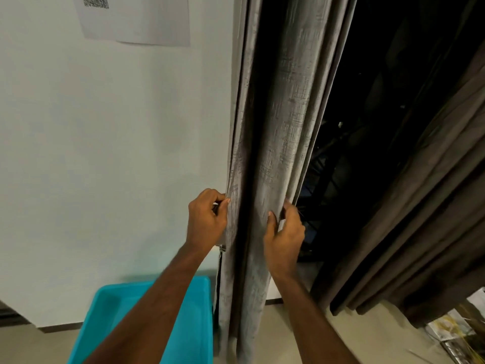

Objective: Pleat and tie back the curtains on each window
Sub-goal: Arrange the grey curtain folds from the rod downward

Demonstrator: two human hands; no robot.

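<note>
Curtain (278, 132), the grey panel, hangs gathered in a few tall folds against the window's left edge, and everything else is placed from it. Well to its left, high on the pale wall (105, 153), a printed sheet of paper (136, 19) is stuck up; low down, just beside the panel's foot, sits a turquoise bin (194, 324). At the panel's left edge the left hand (207, 219) has its fingers curled in, pinching the outer fold between thumb and fingertips. At the panel's right edge the right hand (284, 232) grips the inner fold, thumb laid across the front, fingers wrapped behind. To the right of that lies the dark window (367, 127), then a second, brown curtain (433, 206), bunched and not yet tied.

No tie-back is clearly visible, though a small metal fitting shows near the left wrist. The risk, as I judge it, is that the folds slip: both grips are light edge pinches, so freeing either hand to reach for a tie could let the pleats spring apart unevenly.
</note>
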